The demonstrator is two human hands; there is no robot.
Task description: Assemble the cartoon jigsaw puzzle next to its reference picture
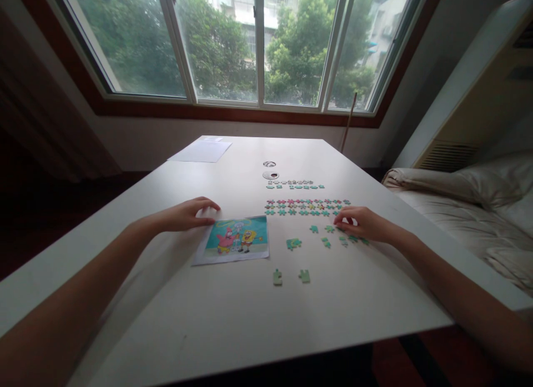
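Observation:
My left hand (195,214) rests at the upper left corner of a printed picture sheet (239,237), thumb and fingers apart and holding nothing. The sheet shows cartoon figures on a teal ground. My right hand (361,222) is over the right side of the loose jigsaw pieces, its thumb and fingertips drawn together at a green puzzle piece (330,229); the fingers partly hide the contact. More green pieces lie beneath and beside this hand. Two joined pieces (293,244) lie right of the sheet. Nearer me are two separate pale green pieces, one on the left (277,277) and one on the right (304,276).
Several rows of puzzle pieces (308,207) cross the white table (200,331). Beyond them are two small round items (270,175). White papers (202,151) lie at the far left. A padded sofa (453,209) stands at the right, and a window (258,48) is ahead.

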